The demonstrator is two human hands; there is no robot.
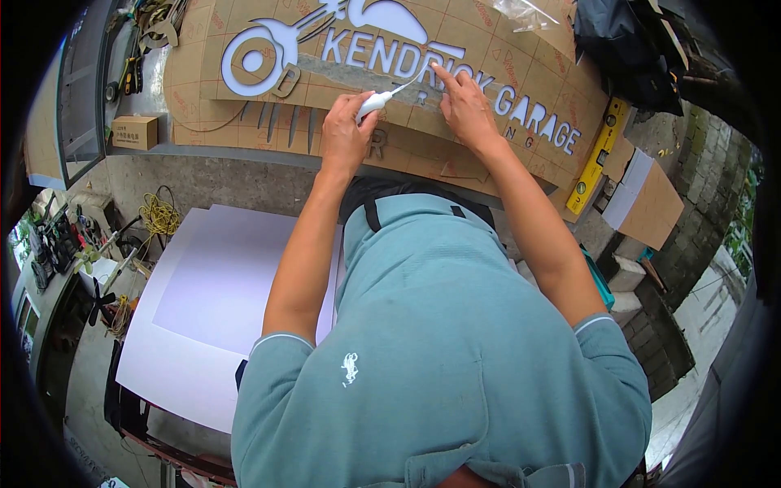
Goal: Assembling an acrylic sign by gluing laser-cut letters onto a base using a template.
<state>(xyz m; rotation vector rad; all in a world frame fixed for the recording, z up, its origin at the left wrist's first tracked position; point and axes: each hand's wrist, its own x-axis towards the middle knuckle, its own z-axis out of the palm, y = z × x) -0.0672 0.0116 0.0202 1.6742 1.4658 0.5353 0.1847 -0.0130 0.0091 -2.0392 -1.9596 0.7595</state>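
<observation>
My left hand (345, 134) is closed round a small white squeeze bottle (374, 105) with a long thin nozzle. The nozzle slants up to the right, its tip close to my right index finger. My right hand (470, 112) lies with fingers apart on the sign board (325, 114), index fingertip at one of the cut-out letters. Brown masking paper with red lines covers the board, and white letters and a white motorcycle shape (253, 61) show through it. Whether a small piece sits under my right fingertips cannot be made out.
A yellow spirit level (596, 154) lies along the board's right end. At the left are a small cardboard box (134, 132) and a glass-paned frame (84, 89). Black bags (622, 49) sit at the far right. White sheets (220, 285) lie behind me at left.
</observation>
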